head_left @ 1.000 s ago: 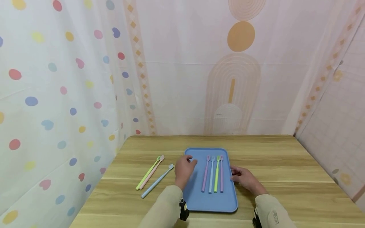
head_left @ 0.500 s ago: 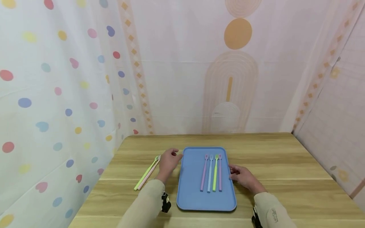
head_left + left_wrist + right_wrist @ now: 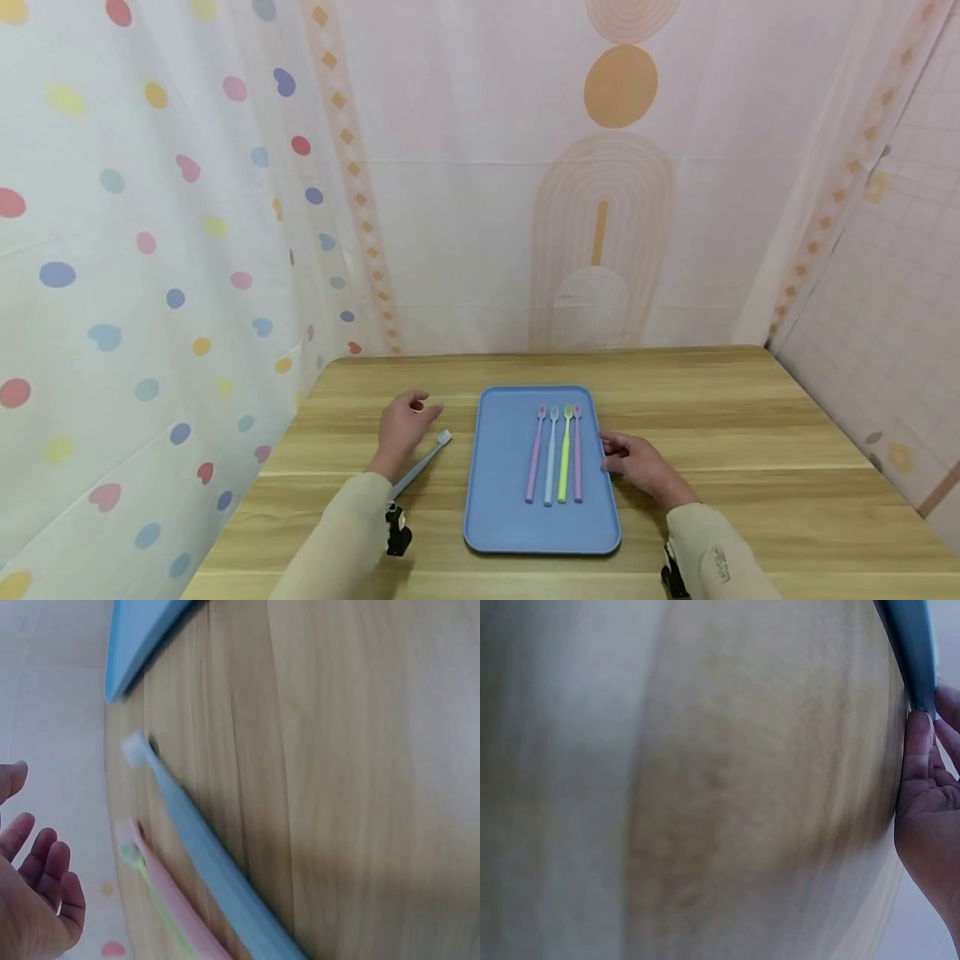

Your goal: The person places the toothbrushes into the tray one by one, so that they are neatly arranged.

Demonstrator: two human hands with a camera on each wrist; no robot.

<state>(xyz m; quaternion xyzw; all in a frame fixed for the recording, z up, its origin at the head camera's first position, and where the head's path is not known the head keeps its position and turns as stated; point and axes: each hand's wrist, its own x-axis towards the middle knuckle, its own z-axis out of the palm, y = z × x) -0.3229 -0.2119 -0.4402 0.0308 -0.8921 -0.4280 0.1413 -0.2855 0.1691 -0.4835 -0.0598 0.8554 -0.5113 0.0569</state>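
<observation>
Four toothbrushes (image 3: 565, 458) are being borne by the blue tray (image 3: 498, 475), pinched by the right hand (image 3: 637, 462). Three toothbrushes are being left outside — left hand (image 3: 400, 435) loose, empty.

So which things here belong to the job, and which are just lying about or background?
Likely the job:
tray, right hand at its edge
four brushes on it
loose blue brush, pink brush, green brush near left hand

Just background:
table
curtain
</observation>
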